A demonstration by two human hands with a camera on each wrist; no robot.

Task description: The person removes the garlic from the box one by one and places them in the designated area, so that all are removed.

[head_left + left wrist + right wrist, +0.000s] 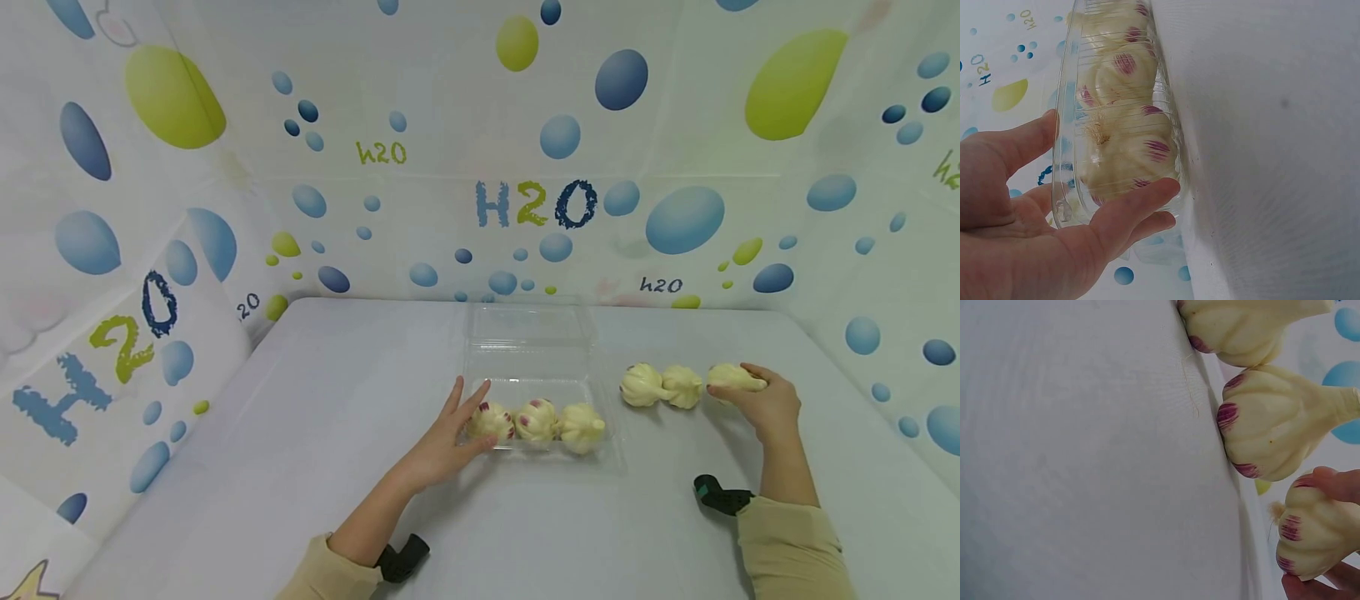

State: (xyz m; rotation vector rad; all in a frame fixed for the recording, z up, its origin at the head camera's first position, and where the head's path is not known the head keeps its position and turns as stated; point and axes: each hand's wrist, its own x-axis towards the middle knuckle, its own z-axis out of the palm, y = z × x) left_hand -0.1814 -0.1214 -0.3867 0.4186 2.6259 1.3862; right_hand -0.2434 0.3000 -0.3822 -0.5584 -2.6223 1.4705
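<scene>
A clear plastic clamshell box point(525, 390) stands with its lid folded back, and three garlic bulbs point(582, 428) sit in a row inside it. My left hand point(452, 435) spreads its fairly straight fingers about the box's left end, touching it. In the left wrist view the hand point(1054, 212) is beside the box wall, with purple-streaked garlic point(1125, 87) visible through the plastic. To the right of the box, my right hand point(768, 402) pinches a garlic bulb point(731, 377) between thumb and fingers. Two more bulbs point(662, 387) lie on the table, left of that hand.
A white cloth covers the table point(315, 467). Behind it hangs a white curtain point(435, 200) printed with blue and green drops. The box's transparent lid point(528, 325) extends toward the table's back edge. Dark wrist-worn devices point(722, 495) show at both wrists.
</scene>
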